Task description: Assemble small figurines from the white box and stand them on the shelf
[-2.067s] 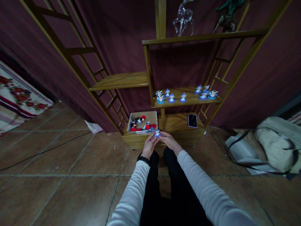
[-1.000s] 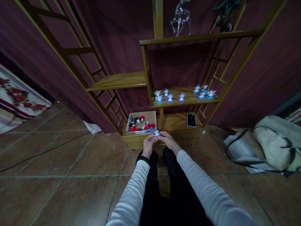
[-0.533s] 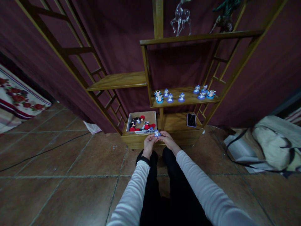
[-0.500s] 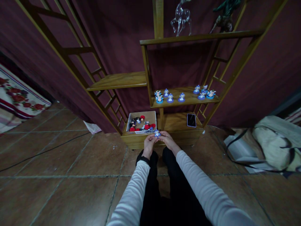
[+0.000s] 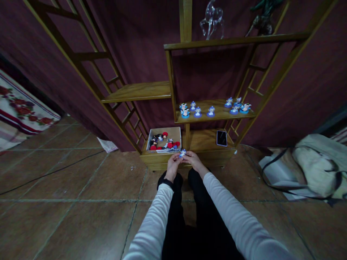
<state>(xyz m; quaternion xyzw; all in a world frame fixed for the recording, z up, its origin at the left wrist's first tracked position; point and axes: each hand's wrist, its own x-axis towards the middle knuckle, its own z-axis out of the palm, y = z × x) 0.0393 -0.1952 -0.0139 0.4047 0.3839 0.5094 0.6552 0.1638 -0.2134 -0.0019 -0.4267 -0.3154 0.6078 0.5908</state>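
Observation:
Between my two hands is a small purple-and-white figurine [image 5: 183,153], held in front of the cabinet's low ledge. My left hand [image 5: 172,167] pinches it from the left, and my right hand [image 5: 195,160] grips its right side. Just beyond my left hand stands an open cardboard box [image 5: 173,133] with several red and black figurines [image 5: 170,145] lying in it. On the shelf [image 5: 217,118] above, several purple-and-white figurines [image 5: 211,111] stand upright in loose groups, with blue-based ones [image 5: 185,113] at the left end and another [image 5: 245,108] at the right.
A phone [image 5: 221,138] lies on the lower ledge at the right. A clear glass deer [image 5: 213,18] and a dark statue [image 5: 264,21] occupy the top shelf. To the right on the tiled floor sits a pale bag [image 5: 311,162]; a black cable [image 5: 56,171] runs along the left.
The view has shifted slightly. Both hands still hold the figurine, which looks turned a little and sits slightly further right in view.

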